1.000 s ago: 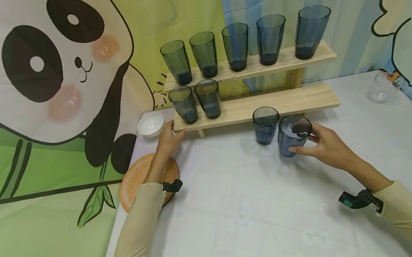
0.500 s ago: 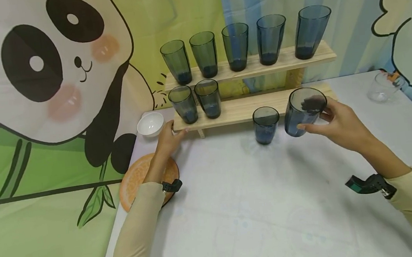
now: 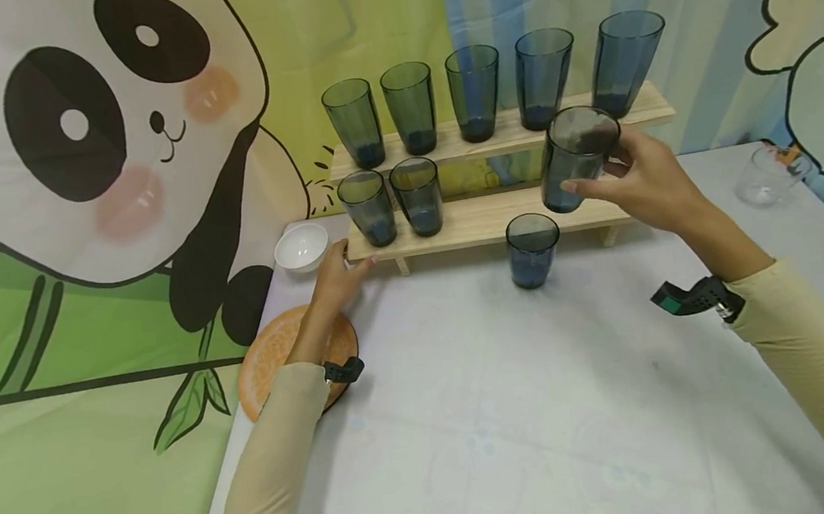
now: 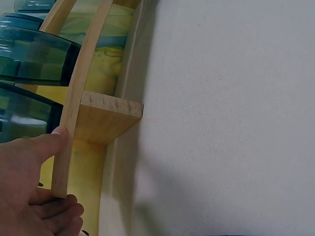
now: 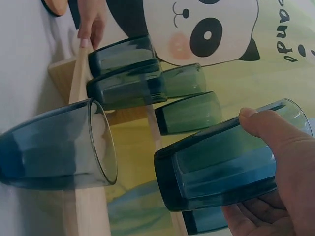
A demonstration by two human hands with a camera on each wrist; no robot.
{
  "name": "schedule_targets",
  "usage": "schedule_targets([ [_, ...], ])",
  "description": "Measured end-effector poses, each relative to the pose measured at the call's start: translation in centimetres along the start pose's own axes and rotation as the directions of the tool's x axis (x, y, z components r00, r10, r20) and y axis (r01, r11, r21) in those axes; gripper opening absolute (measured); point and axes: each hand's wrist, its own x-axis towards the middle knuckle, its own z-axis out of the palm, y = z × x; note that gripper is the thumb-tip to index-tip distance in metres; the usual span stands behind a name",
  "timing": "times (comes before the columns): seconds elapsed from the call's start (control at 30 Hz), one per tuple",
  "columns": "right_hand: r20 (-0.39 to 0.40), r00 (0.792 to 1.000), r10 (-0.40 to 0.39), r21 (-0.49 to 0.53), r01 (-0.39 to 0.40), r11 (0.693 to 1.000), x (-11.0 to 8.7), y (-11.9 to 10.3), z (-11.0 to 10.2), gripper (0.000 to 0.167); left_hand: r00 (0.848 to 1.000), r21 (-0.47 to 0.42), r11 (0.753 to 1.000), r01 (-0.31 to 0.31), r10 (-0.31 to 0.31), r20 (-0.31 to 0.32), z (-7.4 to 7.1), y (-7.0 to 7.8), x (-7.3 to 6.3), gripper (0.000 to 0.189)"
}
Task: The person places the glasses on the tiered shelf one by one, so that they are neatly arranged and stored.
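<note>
My right hand [image 3: 649,182] grips a blue-tinted drinking glass [image 5: 221,162] by its side, upright above the lower board of a two-tier wooden shelf [image 3: 483,220]. The thumb lies along the near side, the fingers behind. My left hand [image 3: 339,281] holds the left end of that lower board; in the left wrist view the thumb presses its top and the fingers curl under the end. Two matching glasses [image 3: 417,198] stand on the lower board's left part. Several more glasses [image 3: 474,95] line the upper board. Another blue glass [image 3: 532,251] stands on the table in front of the shelf.
A small white bowl [image 3: 301,249] sits left of the shelf. Under my left forearm lies a round orange-patterned plate [image 3: 272,364]. At the right back of the white-covered table [image 3: 474,418] is a clear glass cup [image 3: 765,174]. Printed curtains [image 3: 371,10] hang behind.
The right hand has lifted the glass from the tabletop beside the other one and moved it up and back, over the lower board. My left hand keeps its place.
</note>
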Motion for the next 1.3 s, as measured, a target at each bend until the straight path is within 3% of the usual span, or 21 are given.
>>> schedule_targets([
  [0.17, 0.035, 0.999, -0.016, 0.001, 0.016, 1.0, 2.3, -0.2, 1.5, 0.067, 1.0, 0.01, 1.0, -0.003, 0.003, 0.0, 0.0, 0.1, -0.1, 0.085],
  [0.37, 0.074, 0.997, 0.032, -0.031, -0.029, 0.999, 4.4, -0.1, 3.2, 0.071, 1.0, 0.011, 1.0, -0.006, 0.006, 0.003, 0.0, 0.2, -0.1, 0.083],
  [0.57, 0.16, 0.982, 0.098, -0.022, -0.096, 0.995, 6.2, 0.0, 4.6, 0.085, 1.0, 0.01, 1.0, -0.01, 0.01, -0.001, 0.0, 0.2, -0.1, 0.082],
  [0.77, 0.226, 0.968, 0.108, -0.021, -0.106, 0.994, 7.8, 0.1, 5.8, 0.083, 1.0, 0.01, 1.0, -0.004, 0.004, 0.0, -0.1, 0.1, 0.0, 0.083],
  [0.93, 0.259, 0.963, 0.068, -0.041, -0.06, 0.997, 8.7, 0.3, 6.9, 0.077, 1.0, 0.018, 1.0, -0.011, 0.011, -0.003, -0.1, 0.2, 0.1, 0.082],
  [1.07, 0.293, 0.952, 0.086, -0.07, -0.068, 0.995, 9.1, 0.5, 7.4, 0.084, 1.0, 0.008, 1.0, -0.004, 0.004, -0.006, -0.1, 0.2, 0.0, 0.082],
  [1.3, 0.346, 0.933, 0.101, -0.032, -0.096, 0.995, 9.7, 0.9, 8.1, 0.096, 1.0, 0.02, 1.0, -0.024, 0.024, -0.018, -0.1, 0.1, 0.1, 0.081],
])
